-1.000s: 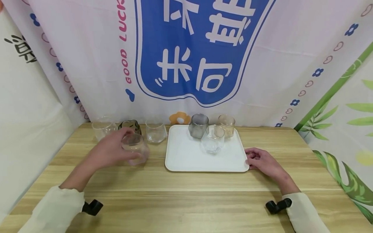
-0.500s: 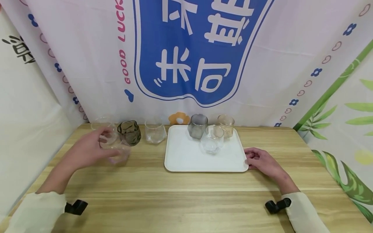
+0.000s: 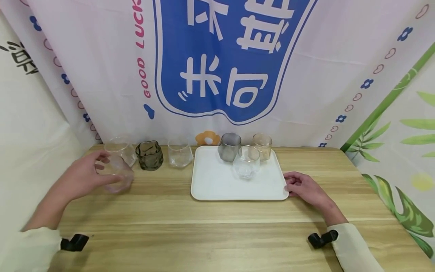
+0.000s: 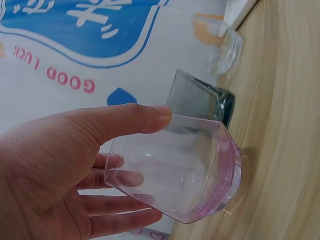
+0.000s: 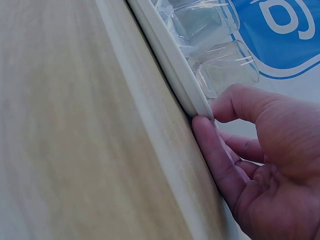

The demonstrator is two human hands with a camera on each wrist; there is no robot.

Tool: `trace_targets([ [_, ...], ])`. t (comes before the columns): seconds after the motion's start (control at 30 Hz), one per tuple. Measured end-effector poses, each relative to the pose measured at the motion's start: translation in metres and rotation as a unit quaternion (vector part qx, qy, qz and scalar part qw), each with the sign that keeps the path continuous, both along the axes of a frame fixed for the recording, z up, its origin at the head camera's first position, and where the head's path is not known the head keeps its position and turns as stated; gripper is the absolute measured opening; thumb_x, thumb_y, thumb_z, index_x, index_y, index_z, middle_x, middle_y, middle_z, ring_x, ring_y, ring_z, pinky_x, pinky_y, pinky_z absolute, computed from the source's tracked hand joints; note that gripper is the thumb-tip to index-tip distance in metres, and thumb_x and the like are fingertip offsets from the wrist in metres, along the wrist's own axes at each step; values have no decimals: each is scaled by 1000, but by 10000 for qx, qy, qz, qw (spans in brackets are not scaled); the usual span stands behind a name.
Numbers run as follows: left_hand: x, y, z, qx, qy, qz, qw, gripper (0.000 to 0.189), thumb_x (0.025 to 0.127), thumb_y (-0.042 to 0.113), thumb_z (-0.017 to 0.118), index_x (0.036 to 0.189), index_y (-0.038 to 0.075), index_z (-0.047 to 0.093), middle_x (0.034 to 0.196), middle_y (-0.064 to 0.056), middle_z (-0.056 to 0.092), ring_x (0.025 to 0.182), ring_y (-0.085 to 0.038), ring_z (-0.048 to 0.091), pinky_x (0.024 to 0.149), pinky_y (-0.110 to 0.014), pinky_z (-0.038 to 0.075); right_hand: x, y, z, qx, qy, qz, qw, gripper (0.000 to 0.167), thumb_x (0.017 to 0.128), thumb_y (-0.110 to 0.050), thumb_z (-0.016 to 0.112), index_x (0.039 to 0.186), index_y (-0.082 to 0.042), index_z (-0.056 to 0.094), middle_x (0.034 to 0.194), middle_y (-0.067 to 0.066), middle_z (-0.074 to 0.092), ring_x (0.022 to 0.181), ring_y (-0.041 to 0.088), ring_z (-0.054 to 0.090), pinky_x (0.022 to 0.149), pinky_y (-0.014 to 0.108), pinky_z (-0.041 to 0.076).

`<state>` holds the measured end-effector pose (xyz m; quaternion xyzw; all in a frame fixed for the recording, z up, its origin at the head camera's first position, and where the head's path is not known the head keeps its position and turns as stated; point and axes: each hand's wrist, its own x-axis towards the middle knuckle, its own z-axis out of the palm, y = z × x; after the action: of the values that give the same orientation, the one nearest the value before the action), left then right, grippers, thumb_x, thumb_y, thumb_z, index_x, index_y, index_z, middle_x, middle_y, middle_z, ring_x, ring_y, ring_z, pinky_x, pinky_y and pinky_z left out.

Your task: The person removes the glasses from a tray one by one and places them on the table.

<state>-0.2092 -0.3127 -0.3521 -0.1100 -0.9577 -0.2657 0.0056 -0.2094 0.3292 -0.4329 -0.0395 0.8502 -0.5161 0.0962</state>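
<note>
Carrying the pinkish glass (image 4: 185, 170) further out to its own side, the left hand (image 3: 81, 176) now sits just in front of the leftmost clear glass (image 3: 127, 149). It grips the glass between thumb and spread fingers, with the thumb near the rim in the left wrist view. Whether the base touches the table (image 3: 204, 230) I cannot tell.

A second ago this hand was partly covering the dark glass (image 3: 150, 156); that one now shows whole, just to the hand's right and a little beyond it. Farther right from the hand stands another clear glass (image 3: 180, 155), apart from the dark one and close to the tray.

Meanwhile the right hand (image 3: 307, 190) keeps its place, thumb and fingers narrowed on the nearest edge of the white tray (image 3: 210, 186). The tray lies between the hands and looks unmoved. On it, beyond the right hand and to its left, a grey glass (image 3: 229, 147), an amber glass (image 3: 263, 144) and a round clear glass (image 3: 246, 165) stand as before.

To judge by this, only the held glass is being shifted, away from the tray, while the right hand likely steadies the tray.
</note>
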Motion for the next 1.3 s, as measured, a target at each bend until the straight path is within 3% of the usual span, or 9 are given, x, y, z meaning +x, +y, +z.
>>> trace_targets([
  [0.27, -2, -15, -2, -213, -75, 213, 9995, 94, 88, 50, 79, 146, -11, 37, 134, -36, 52, 117, -54, 55, 87, -63, 50, -2, 2, -3, -2, -10, -36, 10000, 51, 98, -6, 68, 141, 12, 48, 108, 17, 58, 93, 22, 61, 73, 31, 59],
  [0.7, 0, -32, -4, -232, -234, 296, 9990, 95, 91, 48, 77, 145, -16, 32, 136, -41, 47, 118, -59, 52, 87, -66, 49, -4, 2, -1, 71, 11, -27, 10000, 49, 98, -7, 68, 140, 10, 50, 108, 17, 57, 94, 22, 61, 75, 32, 59],
  [1.3, -3, -40, -6, -16, -465, 123, 9988, 92, 95, 39, 74, 148, -17, 23, 137, -46, 42, 122, -63, 45, 90, -71, 45, -1, 0, -1, 48, -9, -1, 10000, 49, 97, -5, 68, 140, 10, 50, 106, 16, 57, 92, 22, 61, 73, 32, 59],
])
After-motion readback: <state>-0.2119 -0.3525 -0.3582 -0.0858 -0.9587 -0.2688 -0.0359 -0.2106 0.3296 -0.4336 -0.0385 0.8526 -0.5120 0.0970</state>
